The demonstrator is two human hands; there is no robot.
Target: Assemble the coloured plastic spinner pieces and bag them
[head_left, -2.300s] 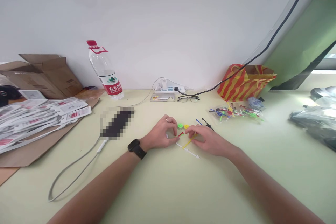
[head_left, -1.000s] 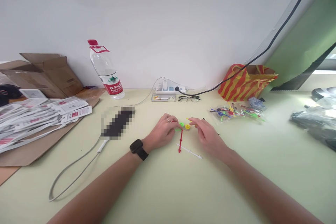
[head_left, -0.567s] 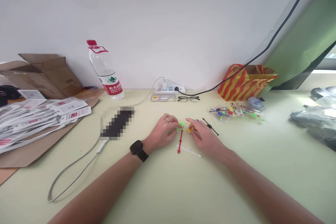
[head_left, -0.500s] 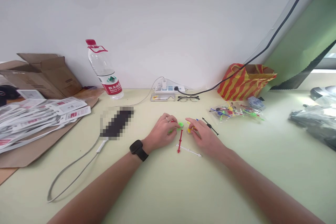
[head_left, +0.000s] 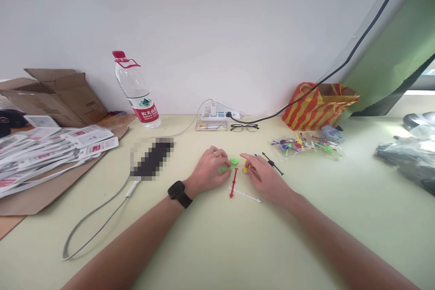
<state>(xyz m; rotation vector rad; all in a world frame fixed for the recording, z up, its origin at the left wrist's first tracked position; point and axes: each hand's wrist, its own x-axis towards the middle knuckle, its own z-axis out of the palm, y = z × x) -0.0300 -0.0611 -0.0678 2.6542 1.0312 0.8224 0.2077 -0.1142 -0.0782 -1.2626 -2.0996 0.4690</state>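
My left hand (head_left: pixel 208 172), with a black watch on the wrist, rests on the table with its fingers curled round a small green plastic disc piece (head_left: pixel 234 161). Just to its right, my right hand (head_left: pixel 263 176) pinches a small yellow plastic piece (head_left: pixel 245 169). A red arrow-shaped stick (head_left: pixel 233 183) lies between the hands, pointing toward me. Beside it lies a white arrow stick (head_left: pixel 246 195). A black arrow stick (head_left: pixel 272 164) sits just beyond my right hand.
A clear bag of coloured sticks (head_left: pixel 306 145) lies at the right, a striped bag (head_left: pixel 317 105) behind it. Glasses (head_left: pixel 244 127), a power strip (head_left: pixel 217 115) and a water bottle (head_left: pixel 135 90) stand at the back. Packets (head_left: pixel 50 147), cardboard and a grey cable (head_left: pixel 98 217) fill the left.
The red stick left my fingers and now lies flat between my hands. Both hands moved forward to the green and yellow pieces and closed on them.
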